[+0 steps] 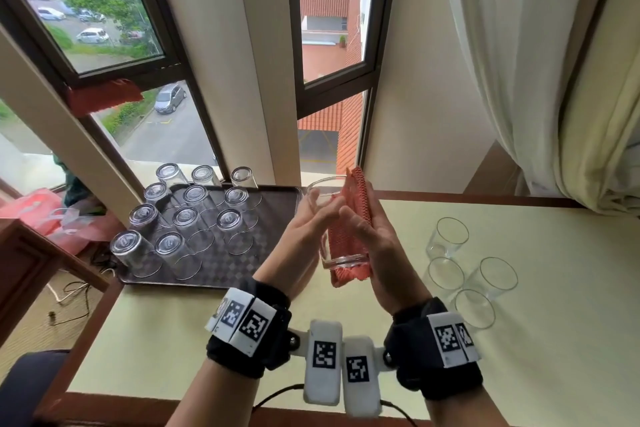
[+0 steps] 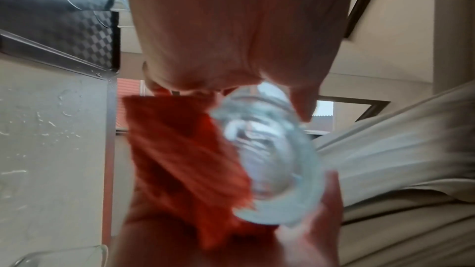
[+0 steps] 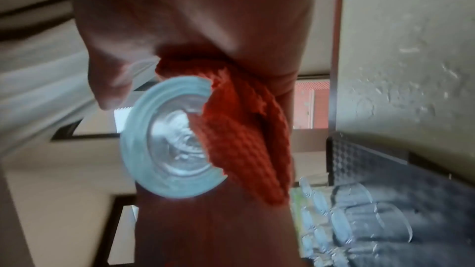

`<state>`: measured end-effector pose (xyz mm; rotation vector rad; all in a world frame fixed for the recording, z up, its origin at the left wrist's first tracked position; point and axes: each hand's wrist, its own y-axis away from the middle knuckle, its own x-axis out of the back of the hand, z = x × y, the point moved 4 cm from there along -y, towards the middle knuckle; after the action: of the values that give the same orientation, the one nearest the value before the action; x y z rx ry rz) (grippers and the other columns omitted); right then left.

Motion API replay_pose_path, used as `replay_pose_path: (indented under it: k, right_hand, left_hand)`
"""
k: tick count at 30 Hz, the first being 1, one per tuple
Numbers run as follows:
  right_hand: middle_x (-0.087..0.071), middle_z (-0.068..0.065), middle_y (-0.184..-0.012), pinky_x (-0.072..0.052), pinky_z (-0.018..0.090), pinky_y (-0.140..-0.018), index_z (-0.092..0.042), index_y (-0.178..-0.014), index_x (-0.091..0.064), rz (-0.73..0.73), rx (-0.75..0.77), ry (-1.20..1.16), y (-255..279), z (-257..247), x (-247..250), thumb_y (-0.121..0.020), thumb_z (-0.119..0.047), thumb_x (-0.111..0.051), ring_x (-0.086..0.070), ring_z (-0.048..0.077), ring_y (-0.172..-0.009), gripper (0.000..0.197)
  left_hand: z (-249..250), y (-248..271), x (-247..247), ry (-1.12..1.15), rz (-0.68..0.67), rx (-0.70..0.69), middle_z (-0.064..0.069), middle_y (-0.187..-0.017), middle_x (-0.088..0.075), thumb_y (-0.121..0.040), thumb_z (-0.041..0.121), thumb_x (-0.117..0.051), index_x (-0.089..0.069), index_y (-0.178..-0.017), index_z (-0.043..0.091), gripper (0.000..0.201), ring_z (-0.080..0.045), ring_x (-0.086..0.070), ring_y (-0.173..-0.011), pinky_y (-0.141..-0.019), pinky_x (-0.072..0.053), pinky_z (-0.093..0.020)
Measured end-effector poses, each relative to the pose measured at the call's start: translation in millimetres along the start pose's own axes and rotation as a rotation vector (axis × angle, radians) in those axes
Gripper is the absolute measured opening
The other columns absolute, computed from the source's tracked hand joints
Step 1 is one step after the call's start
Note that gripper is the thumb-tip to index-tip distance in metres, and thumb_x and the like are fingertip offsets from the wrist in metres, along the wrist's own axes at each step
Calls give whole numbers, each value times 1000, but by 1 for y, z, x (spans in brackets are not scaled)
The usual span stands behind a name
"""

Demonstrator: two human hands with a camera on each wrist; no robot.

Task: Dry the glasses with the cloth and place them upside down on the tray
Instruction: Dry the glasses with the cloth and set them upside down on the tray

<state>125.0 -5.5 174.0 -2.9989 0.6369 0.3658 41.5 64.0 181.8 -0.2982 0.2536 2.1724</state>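
We see a person's two hands raised above a pale yellow table (image 1: 519, 340) by a window. Between the palms is a clear glass (image 1: 341, 255), tilted with its mouth pointing away and its thick base toward the wrists. The left hand (image 1: 306, 229) lies along the glass's left side, fingers nearly straight and pressed flat on it. The right hand (image 1: 374, 236) presses an orange-red cloth (image 1: 346, 239) against the glass's right side, fingers extended along the fabric. The cloth runs the length of the glass and sticks out past its rim and base. In the wrist views, both blurred, the cloth covers one side of the round base.

On the table to the left sits a dark checkered tray (image 1: 221, 263) holding eleven glasses (image 1: 187, 218) upside down in rows; one more inverted glass stands just beyond its far edge. To the right, four glasses (image 1: 467, 274) stand upright on the table in a cluster, apart from the tray. A white curtain (image 1: 512, 62) hangs at the far right.
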Motion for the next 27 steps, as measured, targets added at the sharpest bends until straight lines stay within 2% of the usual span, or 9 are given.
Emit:
replay_pose_path:
  k: [3, 5, 8, 10, 14, 19, 21, 24, 27]
  right_hand:
    - [-62, 10, -135, -54, 50, -96, -20, -145, -46, -44, -41, -257, 5, -1, 0, -76, -58, -75, -61, 30, -124, 84]
    - [-67, 12, -128, -57, 44, -88, -16, -137, -55, -33, -78, -362, 6, -6, 4, -64, -63, -82, -65, 31, -118, 91]
    - [-64, 2, -134, -57, 46, -92, -24, -151, -37, -10, -33, -146, 2, -14, 7, -67, -67, -77, -63, 23, -121, 102]
    - [-58, -1, -141, -51, 54, -101, -32, -155, -28, -27, 6, -21, -1, -11, 5, -83, -50, -67, -60, 21, -126, 84]
    - [-56, 5, -143, -50, 55, -101, -30, -153, -30, -61, -39, -135, 4, -1, 2, -79, -42, -73, -59, 27, -127, 87]
    - [-62, 13, -132, -53, 48, -93, -23, -146, -44, -134, -108, -208, 10, 9, 16, -67, -24, -79, -60, 34, -123, 86]
    - [-66, 14, -127, -56, 43, -84, -21, -138, -54, -111, -118, -214, 12, 10, 23, -69, -15, -76, -64, 34, -116, 72]
    - [-69, 16, -116, -56, 36, -67, -16, -125, -65, -56, -90, -153, 13, 7, 34, -65, -13, -77, -67, 28, -96, 61]
    - [-72, 14, -108, -54, 32, -64, -15, -116, -70, -108, -65, -83, 14, -3, 39, -55, -19, -77, -67, 24, -89, 61]
  left_hand:
    - [3, 6, -1, 68, 18, -10, -31, -131, -52, -85, 53, -60, -47, -137, 0, 75, -38, -55, -122, -110, -39, -62]
    - [3, 7, 2, 71, 53, -24, -31, -134, -52, -83, 59, -64, -53, -135, 2, 78, -43, -49, -129, -114, -30, -65]
    - [2, 5, 9, 54, 127, -36, -19, -137, -57, -98, 35, -55, -48, -137, -1, 54, -33, -50, -134, -118, -31, -54]
    - [1, 3, 7, 37, 75, -30, -16, -137, -58, -103, 23, -50, -44, -140, 2, 43, -29, -52, -133, -111, -43, -45]
    - [-7, 4, 0, 8, 54, 10, -14, -142, -54, -87, 42, -68, -24, -153, 10, 86, -26, -55, -131, -113, -42, -50]
    - [-13, 6, 2, -46, -18, 5, -11, -121, -70, -87, 38, -64, -60, -127, 20, 44, -27, -65, -116, -100, -53, -37]
    - [-14, 4, 8, -80, -4, -2, -8, -125, -69, -78, 43, -78, -59, -132, 17, 63, -23, -64, -118, -101, -52, -33]
    - [-16, 1, 18, -83, 31, -15, -8, -137, -62, -52, 50, -95, -43, -145, 16, 113, -22, -59, -127, -110, -43, -46]
    - [-11, 2, 22, -82, -25, -21, -2, -133, -60, -35, 40, -101, -38, -145, 30, 128, -15, -66, -116, -94, -56, -32]
